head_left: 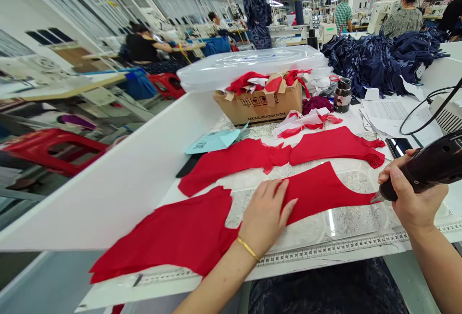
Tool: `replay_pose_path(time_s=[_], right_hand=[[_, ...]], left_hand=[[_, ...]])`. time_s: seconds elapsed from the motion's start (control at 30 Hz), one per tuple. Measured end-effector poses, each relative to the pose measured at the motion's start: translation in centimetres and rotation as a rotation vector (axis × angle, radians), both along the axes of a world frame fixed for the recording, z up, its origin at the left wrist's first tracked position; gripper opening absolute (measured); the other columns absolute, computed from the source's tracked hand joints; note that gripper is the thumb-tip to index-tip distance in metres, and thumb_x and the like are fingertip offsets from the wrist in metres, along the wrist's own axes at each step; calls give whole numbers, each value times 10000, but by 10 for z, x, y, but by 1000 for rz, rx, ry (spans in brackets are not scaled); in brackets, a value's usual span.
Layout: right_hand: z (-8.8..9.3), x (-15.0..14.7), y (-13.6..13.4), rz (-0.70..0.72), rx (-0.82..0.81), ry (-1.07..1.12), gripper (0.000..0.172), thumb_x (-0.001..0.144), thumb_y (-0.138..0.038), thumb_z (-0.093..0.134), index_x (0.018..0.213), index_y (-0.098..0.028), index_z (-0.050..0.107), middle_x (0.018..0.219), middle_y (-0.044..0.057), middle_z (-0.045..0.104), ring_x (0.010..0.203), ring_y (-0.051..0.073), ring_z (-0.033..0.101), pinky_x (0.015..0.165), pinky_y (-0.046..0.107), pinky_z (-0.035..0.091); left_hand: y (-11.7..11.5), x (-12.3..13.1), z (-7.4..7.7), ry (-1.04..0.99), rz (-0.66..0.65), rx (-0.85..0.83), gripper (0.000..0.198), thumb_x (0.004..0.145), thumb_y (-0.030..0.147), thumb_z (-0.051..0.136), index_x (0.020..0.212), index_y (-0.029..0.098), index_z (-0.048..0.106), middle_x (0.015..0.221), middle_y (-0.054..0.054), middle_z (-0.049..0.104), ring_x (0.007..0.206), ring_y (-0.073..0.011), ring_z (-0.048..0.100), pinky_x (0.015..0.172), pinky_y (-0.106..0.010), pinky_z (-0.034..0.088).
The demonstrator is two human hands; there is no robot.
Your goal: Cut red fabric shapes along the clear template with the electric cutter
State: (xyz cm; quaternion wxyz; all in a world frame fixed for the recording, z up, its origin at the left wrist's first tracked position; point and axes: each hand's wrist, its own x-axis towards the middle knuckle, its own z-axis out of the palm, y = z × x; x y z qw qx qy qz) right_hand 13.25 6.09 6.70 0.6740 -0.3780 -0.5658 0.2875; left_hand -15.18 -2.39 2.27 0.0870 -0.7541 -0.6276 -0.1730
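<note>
My left hand (pixel 265 215) lies flat on a red cut fabric piece (pixel 317 191), fingers stretched out and holding nothing. At the right, my right hand (pixel 415 201) is wrapped round a black hand-held tool (pixel 429 167) with a pointed metal tip. That tip meets the narrow right end of the red piece. A wider stack of red pieces (pixel 173 232) lies left of my left hand, partly under my wrist. Behind are two more red stacks, one on the left (pixel 227 160) and one on the right (pixel 335 145).
A tape measure (pixel 325 251) runs along the table's front edge. Further back are a light-blue bag (pixel 214 140), a cardboard box (pixel 260 107) of scraps, a dark jar (pixel 342 96), a phone (pixel 397 147) and navy fabric (pixel 382 61). A white board (pixel 119 174) borders the left side.
</note>
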Motion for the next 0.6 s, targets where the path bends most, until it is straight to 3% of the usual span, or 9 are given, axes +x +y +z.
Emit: replay_pose_path(time_s=[0.17,0.27,0.4,0.5,0.6], right_hand=[[4,-7,4,5,-47,32,367,762,-391,847,888,-228,544,629,-33,651,496,167,616,500,324,517],[9,-11,3,-31,-62,3,407,740,-425,847,907,-222,537,643,-37,653,496,170,627,503,330,539],[8,-3,1,-87,-23,-150,419,742,-470,835,942,-232,554,739,-3,698,578,189,669,538,335,551],[-11,17,5,-106,-52,-431,511,714,-619,789,1015,-235,637,891,49,741,782,250,717,630,373,580],[-46,36,13,92,-85,-758,544,672,-740,727,842,-224,697,821,82,736,733,285,707,541,384,572]], left_hand=[[-17,-30,-4,-2,152,-70,351,1006,516,535,916,193,642,922,-110,634,896,-322,600,804,-475,550],[-21,-26,-3,-156,123,-137,281,990,383,553,755,229,543,842,-61,602,835,-275,577,759,-411,520],[-24,-17,11,-482,82,-150,241,929,291,572,710,240,483,810,-36,598,829,-249,558,784,-392,500],[-29,-15,23,-705,118,-118,174,886,269,590,737,235,506,826,-30,622,855,-238,570,833,-390,504],[-32,-18,29,-778,176,-98,116,869,230,604,769,224,544,801,-5,640,790,-199,601,779,-328,515]])
